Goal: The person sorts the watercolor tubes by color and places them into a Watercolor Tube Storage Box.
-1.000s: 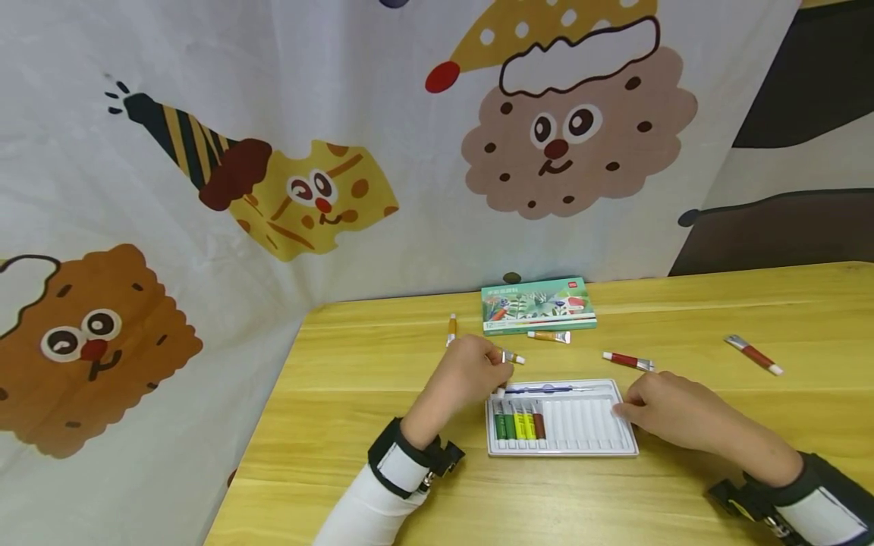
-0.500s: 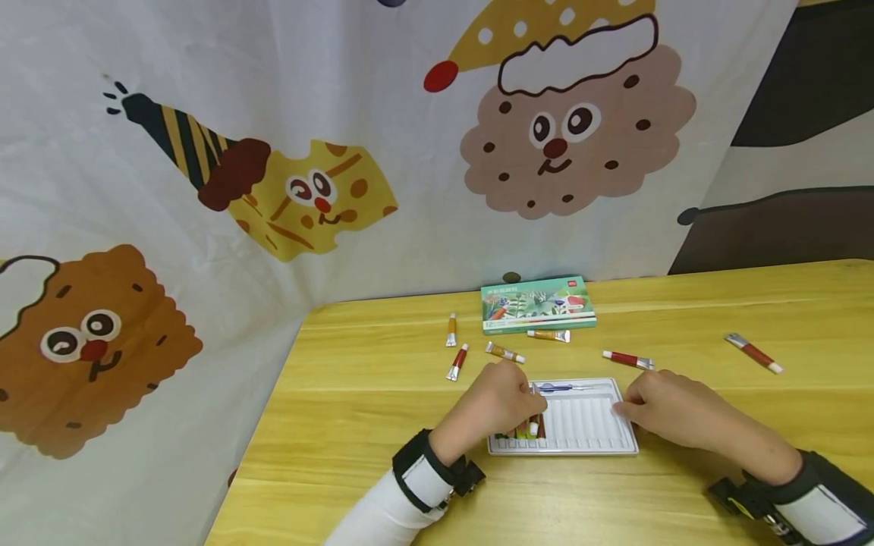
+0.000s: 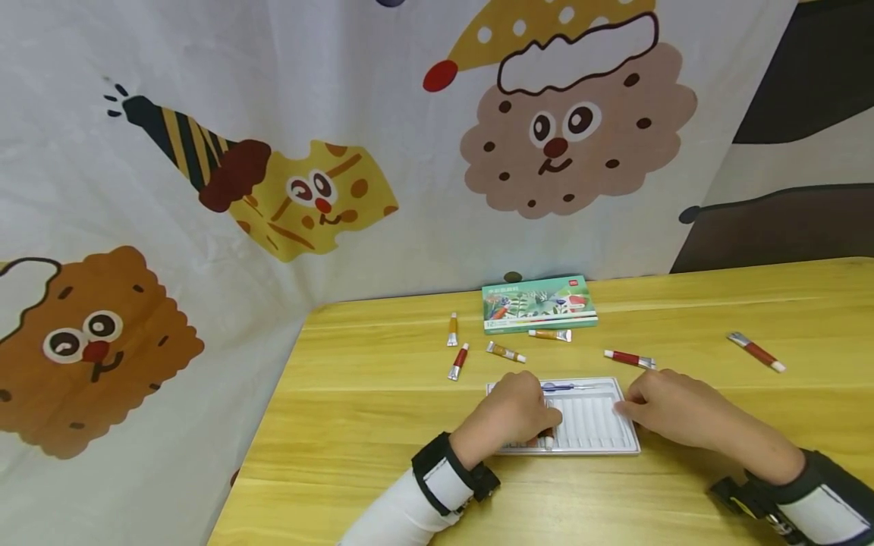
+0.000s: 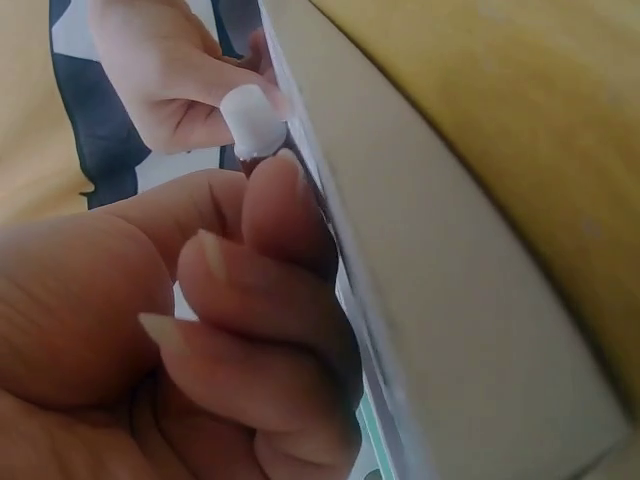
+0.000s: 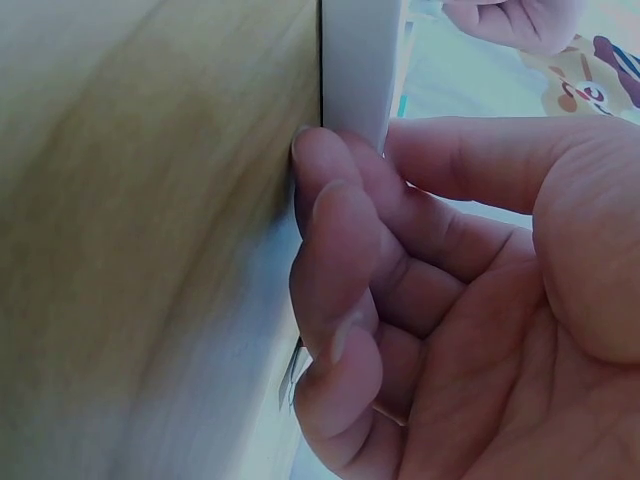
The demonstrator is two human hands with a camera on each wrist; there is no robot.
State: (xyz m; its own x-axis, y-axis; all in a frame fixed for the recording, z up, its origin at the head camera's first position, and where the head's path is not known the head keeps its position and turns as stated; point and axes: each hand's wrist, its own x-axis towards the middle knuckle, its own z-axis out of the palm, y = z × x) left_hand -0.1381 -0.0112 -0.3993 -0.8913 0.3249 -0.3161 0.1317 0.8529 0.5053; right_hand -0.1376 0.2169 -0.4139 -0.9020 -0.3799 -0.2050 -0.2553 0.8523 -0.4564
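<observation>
A white ribbed plastic tray (image 3: 597,425) lies on the table with a thin blue paintbrush (image 3: 560,387) in its top slot. Over the tray's left half my left hand (image 3: 514,409) pinches a paint tube, its white cap (image 4: 252,120) and a bit of dark reddish body showing past the fingertips. That hand covers the tubes lying in the left grooves. My right hand (image 3: 672,406) grips the tray's right edge, thumb on top and fingers curled against the outer side wall (image 5: 358,70).
Behind the tray lie ochre tubes (image 3: 506,352), a small red tube (image 3: 459,362) and another red tube (image 3: 630,359). A brown-red tube (image 3: 756,353) is far right. A green paint box (image 3: 539,305) sits by the printed cloth (image 3: 423,227) at the back.
My left hand has moved right and toward me, from the tray's top left corner to over its grooves, carrying the tube. The right hand stays on the tray's edge.
</observation>
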